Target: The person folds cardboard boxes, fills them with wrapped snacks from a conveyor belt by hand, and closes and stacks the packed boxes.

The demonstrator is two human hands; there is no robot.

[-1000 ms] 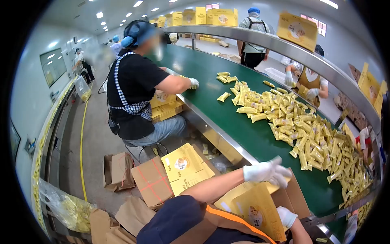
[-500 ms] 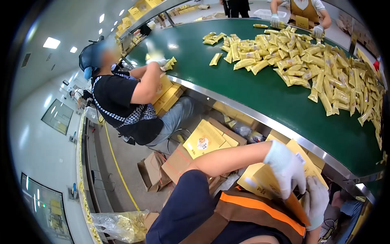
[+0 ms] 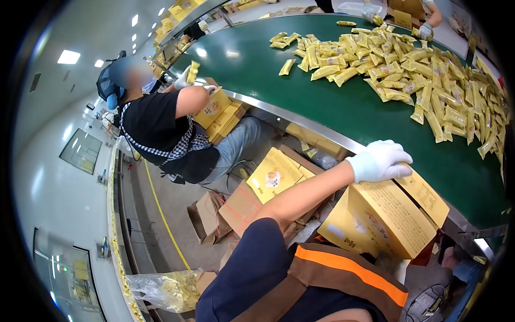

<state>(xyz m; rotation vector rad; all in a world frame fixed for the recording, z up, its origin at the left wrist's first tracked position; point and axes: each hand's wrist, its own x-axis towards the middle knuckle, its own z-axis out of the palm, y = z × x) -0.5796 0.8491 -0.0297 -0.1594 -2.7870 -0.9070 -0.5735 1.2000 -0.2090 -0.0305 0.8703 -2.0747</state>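
Note:
My left hand [image 3: 382,162], in a white glove, lies over the top edge of a yellow cardboard box [image 3: 410,222], its fingers curled onto the edge. The box is printed with small text and a picture, and stands tilted between my apron and the metal edge of the belt. A dark gap shows along its upper side, beside a flap [image 3: 422,197]. My right hand is almost wholly hidden low behind the box; only a blurred pale patch shows there, and its fingers cannot be made out.
The green conveyor belt [image 3: 257,67] carries a heap of yellow sachets [image 3: 397,75]. A co-worker [image 3: 155,123] at left holds a sachet; another person's gloved hands [image 3: 425,31] are across the belt. Flattened yellow boxes [image 3: 276,177] and brown cartons [image 3: 206,217] lie beside me.
The folded yellow cardboard has become an opened-out box, raised beside the belt. My left hand has moved up to its top edge; my right has gone behind it. The left co-worker's raised hand now holds a sachet.

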